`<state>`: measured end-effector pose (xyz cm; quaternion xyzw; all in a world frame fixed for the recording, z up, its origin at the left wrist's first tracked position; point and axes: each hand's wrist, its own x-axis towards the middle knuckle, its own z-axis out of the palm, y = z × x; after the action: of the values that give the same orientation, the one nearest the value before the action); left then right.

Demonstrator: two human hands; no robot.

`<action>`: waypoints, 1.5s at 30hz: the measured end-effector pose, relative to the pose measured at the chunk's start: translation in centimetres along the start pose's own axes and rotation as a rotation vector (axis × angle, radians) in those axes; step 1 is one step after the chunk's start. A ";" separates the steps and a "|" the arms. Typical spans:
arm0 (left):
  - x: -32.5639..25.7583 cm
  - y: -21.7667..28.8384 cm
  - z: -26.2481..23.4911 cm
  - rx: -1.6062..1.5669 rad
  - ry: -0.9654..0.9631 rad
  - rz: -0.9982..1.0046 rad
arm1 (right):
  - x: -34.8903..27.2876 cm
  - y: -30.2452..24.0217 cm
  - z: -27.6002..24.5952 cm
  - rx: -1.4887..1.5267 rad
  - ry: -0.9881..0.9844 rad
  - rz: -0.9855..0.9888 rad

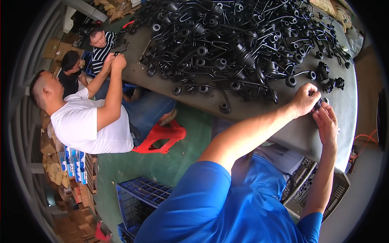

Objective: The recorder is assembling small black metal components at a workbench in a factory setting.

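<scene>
Left hand [304,100] and right hand [326,121] meet at the right of the frame, both closed on one small black part [317,105]: the left curls around it from above with bent fingers, while the right pinches it from below between thumb and fingertips, its other fingers loosely bent. Fingers hide most of the part, so its full shape cannot be told. Holding it from two sides probably lets one hand steady it while the other works on it. It is held just above the edge of the grey table [346,121], likely because that keeps it near the body and apart from the tangled pile of black rods [227,48] across the top of the frame. Some black ribbed pieces [323,71] lie just beyond the hands, seemingly for easy reach. At the left, a co-worker in a white shirt [95,121] sits on a red stool [162,135], also holding a dark piece [120,51].
</scene>
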<state>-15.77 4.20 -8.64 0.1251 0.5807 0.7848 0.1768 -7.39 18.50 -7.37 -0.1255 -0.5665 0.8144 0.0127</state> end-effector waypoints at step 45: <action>-4.5 -2.2 0.1 0.192 -0.061 0.129 | -3.4 -1.5 6.7 -1.162 -0.197 -0.595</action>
<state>-11.36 2.95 -10.64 0.2022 0.6383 0.7311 0.1307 -5.74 12.36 -3.15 0.1252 -0.9228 0.3456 0.1153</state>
